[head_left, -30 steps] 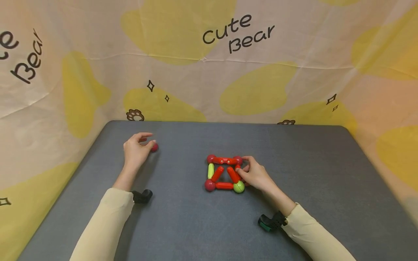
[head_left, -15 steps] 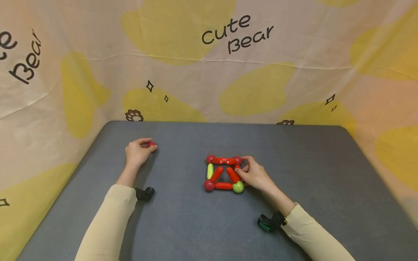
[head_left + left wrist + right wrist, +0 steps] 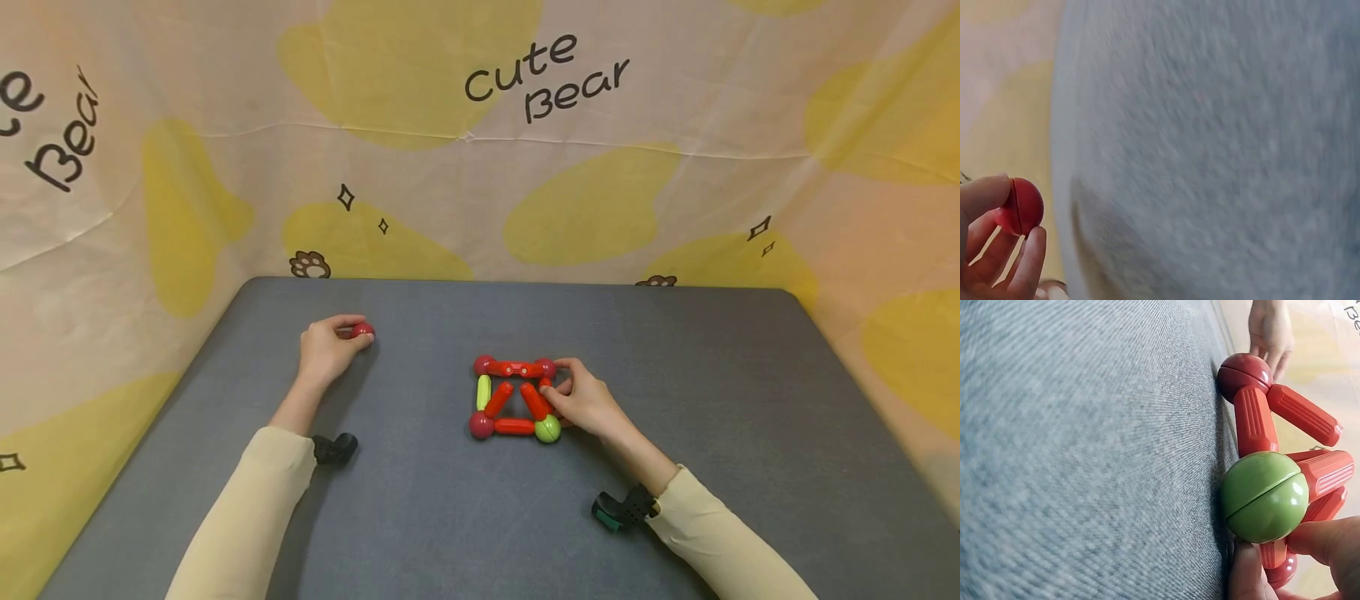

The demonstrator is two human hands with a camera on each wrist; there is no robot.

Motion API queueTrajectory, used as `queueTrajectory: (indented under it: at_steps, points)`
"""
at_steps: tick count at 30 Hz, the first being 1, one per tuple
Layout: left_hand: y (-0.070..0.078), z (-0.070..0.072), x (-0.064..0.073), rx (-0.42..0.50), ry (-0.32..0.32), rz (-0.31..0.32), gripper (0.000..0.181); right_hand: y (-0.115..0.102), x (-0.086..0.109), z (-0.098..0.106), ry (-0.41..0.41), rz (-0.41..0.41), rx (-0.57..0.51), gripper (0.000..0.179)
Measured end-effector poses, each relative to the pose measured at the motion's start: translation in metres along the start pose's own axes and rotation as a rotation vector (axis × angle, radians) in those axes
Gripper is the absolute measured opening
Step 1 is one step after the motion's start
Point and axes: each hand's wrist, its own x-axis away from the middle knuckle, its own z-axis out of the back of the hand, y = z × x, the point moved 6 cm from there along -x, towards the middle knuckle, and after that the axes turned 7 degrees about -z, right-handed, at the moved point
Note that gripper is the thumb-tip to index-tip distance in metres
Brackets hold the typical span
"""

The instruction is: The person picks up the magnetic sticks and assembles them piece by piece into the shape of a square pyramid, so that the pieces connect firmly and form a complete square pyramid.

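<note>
A red ball (image 3: 363,331) is pinched between the thumb and fingertips of my left hand (image 3: 327,348), just above the far left of the table. In the left wrist view a seam line runs round this ball (image 3: 1021,206). Near the table's middle lies a four-sided frame of rods and balls, with a green ball (image 3: 547,428) at its near right corner and dark red balls at the others. Its left rod (image 3: 483,392) is yellow-green; the rest are red. Two red rods (image 3: 499,400) slant up from the near corners. My right hand (image 3: 588,404) grips the frame's right side rod, partly hidden by the fingers.
The grey table (image 3: 420,517) is backed by a patterned cloth (image 3: 420,192) along its far edge and on both sides. A black wrist camera (image 3: 335,449) juts from the left wrist, another (image 3: 624,509) from the right.
My left hand has taken hold of the red ball and moved slightly right with it. The right hand and the frame have stayed in place.
</note>
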Motion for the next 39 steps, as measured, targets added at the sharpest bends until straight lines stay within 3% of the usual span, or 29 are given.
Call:
queueTrajectory:
  at_steps: [9,17,22,31,39]
  points:
    - [0.058,-0.011,0.013,0.058,-0.01,-0.187,0.034,0.0,0.0,0.0,-0.001,0.0,0.003,0.052]
    - [0.109,-0.033,0.031,0.145,-0.084,-0.345,0.032,0.0,0.0,0.0,0.001,0.006,-0.001,0.053]
    - [0.134,-0.047,0.044,0.207,-0.136,-0.412,0.029,0.001,0.0,-0.001,-0.002,0.005,-0.012,0.053]
    - [0.167,-0.073,0.061,0.243,-0.24,-0.547,0.027,0.001,-0.001,-0.001,-0.009,0.001,-0.031,0.053]
    - [0.176,-0.089,0.067,0.27,-0.297,-0.562,0.029,0.001,0.0,-0.001,-0.019,0.002,-0.039,0.053]
